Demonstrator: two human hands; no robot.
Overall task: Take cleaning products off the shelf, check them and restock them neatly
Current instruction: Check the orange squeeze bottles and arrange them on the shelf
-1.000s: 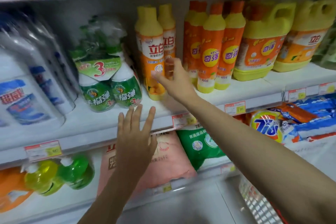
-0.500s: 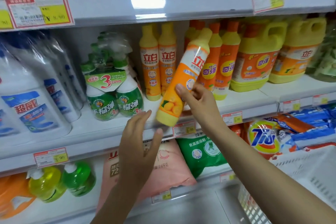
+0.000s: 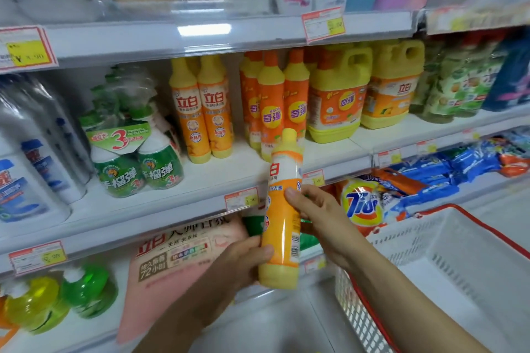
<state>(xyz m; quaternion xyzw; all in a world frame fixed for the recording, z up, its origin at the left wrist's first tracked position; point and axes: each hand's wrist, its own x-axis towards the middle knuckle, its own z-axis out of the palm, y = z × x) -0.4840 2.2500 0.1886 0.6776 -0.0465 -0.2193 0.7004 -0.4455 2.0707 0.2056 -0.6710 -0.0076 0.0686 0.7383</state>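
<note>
I hold an orange and yellow dish soap bottle (image 3: 282,226) upright in front of the shelf edge, off the shelf. My left hand (image 3: 243,261) grips its yellow base from the left, thumb across the front. My right hand (image 3: 318,218) grips its middle from the right, thumb on the label. Two matching bottles (image 3: 202,112) still stand on the middle shelf (image 3: 200,186), with a bare spot in front of them.
On the same shelf stand a green three-pack of spray bottles (image 3: 134,157), orange bottles (image 3: 275,112) and yellow jugs (image 3: 338,97). A white basket with a red rim (image 3: 447,255) sits at lower right. Bags and pouches fill the lower shelf.
My right hand took the bottle off the shelf and brought it down and toward me, turning it upright. My left hand closed on its base. The camera tilted up.
</note>
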